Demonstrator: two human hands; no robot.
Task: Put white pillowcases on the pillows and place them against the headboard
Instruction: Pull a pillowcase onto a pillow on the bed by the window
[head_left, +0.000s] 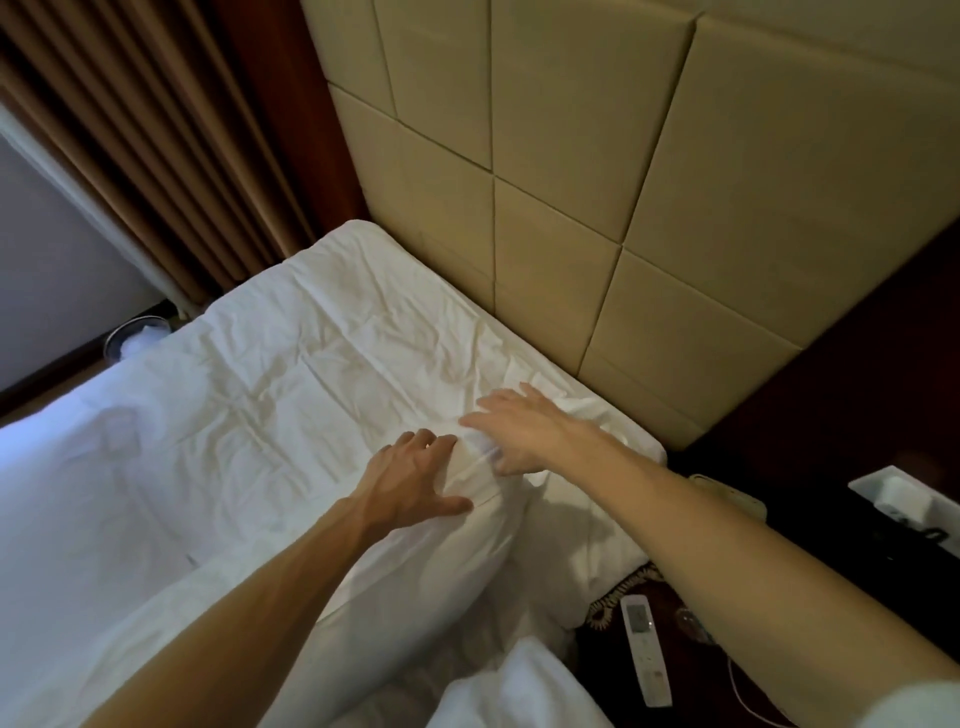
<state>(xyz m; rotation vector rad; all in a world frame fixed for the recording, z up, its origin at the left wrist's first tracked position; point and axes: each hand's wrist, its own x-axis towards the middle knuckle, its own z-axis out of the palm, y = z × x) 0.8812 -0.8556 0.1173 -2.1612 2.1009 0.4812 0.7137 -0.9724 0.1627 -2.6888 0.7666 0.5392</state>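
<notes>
Bed (208, 415), both hands (410, 478) flat on pillow (431, 561)

I'm looking at a bedroom, hotel-like: a bed (234, 415) in white linen against a padded beige headboard (597, 182), brown curtains (156, 145) far left, and a dark wooden nightstand (857, 467) on the right carrying a remote control (644, 649).
</notes>
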